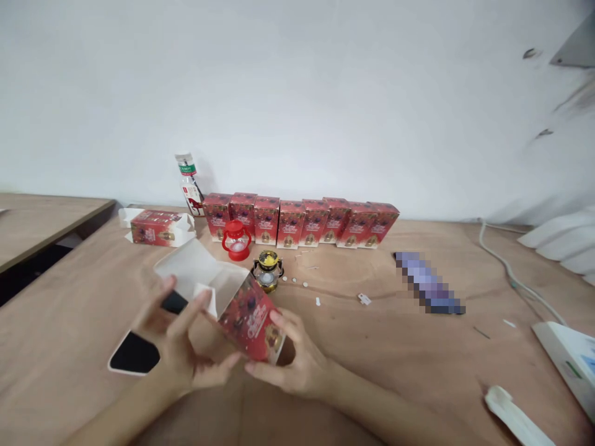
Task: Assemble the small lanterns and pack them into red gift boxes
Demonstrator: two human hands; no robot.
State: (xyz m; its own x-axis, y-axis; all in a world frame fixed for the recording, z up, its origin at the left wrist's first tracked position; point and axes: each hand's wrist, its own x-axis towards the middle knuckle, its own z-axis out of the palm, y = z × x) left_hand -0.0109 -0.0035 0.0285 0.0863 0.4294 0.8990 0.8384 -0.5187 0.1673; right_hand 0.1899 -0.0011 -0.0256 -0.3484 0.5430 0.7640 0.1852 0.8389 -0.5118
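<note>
My right hand (297, 359) grips a red printed gift box (251, 319) by its lower end, thumb and fingers on opposite sides. The box is tilted, and its white inner flaps (186, 272) stand open at the upper left. Beside those flaps is my left hand (181, 341), fingers spread, a fingertip at a small side flap; whether it presses on it I cannot tell. Just behind the box stand a gold mini lantern (268, 272) and a red mini lantern (237, 240). The inside of the box is hidden from me.
Several closed red boxes (291, 224) line the wall. Another box with open flaps (155, 227) lies at left, near a bottle (189, 186). A black-faced, white-edged object (134, 354) is partly behind my left hand. A blurred phone-like object (427, 282) and a cable (506, 266) are at right.
</note>
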